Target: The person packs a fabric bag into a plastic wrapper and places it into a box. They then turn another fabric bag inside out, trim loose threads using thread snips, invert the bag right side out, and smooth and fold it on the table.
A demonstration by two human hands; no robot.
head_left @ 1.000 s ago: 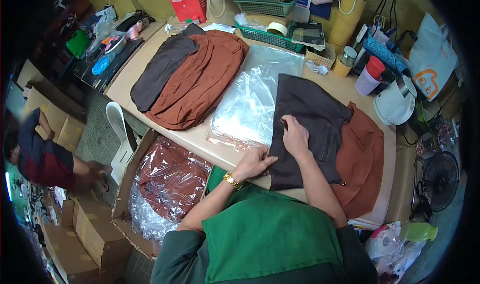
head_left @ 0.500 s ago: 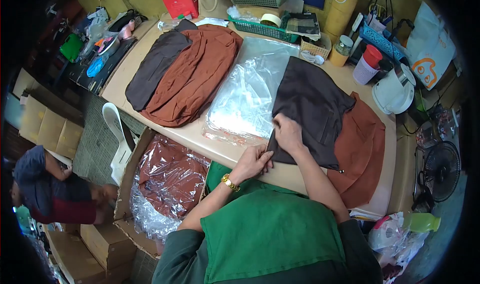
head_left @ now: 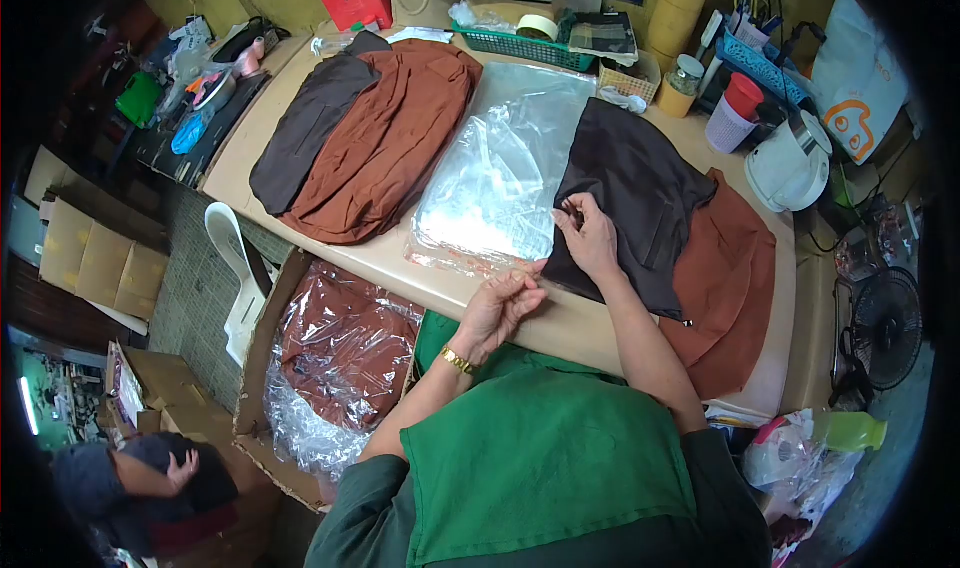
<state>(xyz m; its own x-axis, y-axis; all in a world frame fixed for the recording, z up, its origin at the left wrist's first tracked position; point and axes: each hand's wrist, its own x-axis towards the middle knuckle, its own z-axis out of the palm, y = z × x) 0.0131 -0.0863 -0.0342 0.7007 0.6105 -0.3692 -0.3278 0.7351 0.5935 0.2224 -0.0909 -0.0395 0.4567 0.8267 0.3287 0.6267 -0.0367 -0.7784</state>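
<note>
A dark brown and rust-coloured garment (head_left: 630, 188) lies folded on the table in front of me. My right hand (head_left: 592, 236) is over its left edge, thumb and fingers closed on a bit of the dark cloth. Just left of the garment's lower corner, my left hand (head_left: 503, 313) is raised with its fingertips pinched together; whatever is between them is too small to make out. Clear plastic bags (head_left: 490, 183) lie in a flat stack beside the garment, their lower edge close to my left fingertips. A gold watch (head_left: 458, 359) is on my left wrist.
Another garment pile in rust and dark brown (head_left: 380, 138) lies on the table's left side. Below the edge, an open carton (head_left: 262, 368) holds plastic-wrapped clothing (head_left: 345, 348). Baskets (head_left: 525, 48), cups (head_left: 735, 118) and a white kettle (head_left: 790, 163) line the back. A person (head_left: 150, 478) is at lower left.
My left hand has lifted off the garment's lower corner and turned palm up. My right hand has moved slightly up along the garment's edge. The person at left has moved lower in view.
</note>
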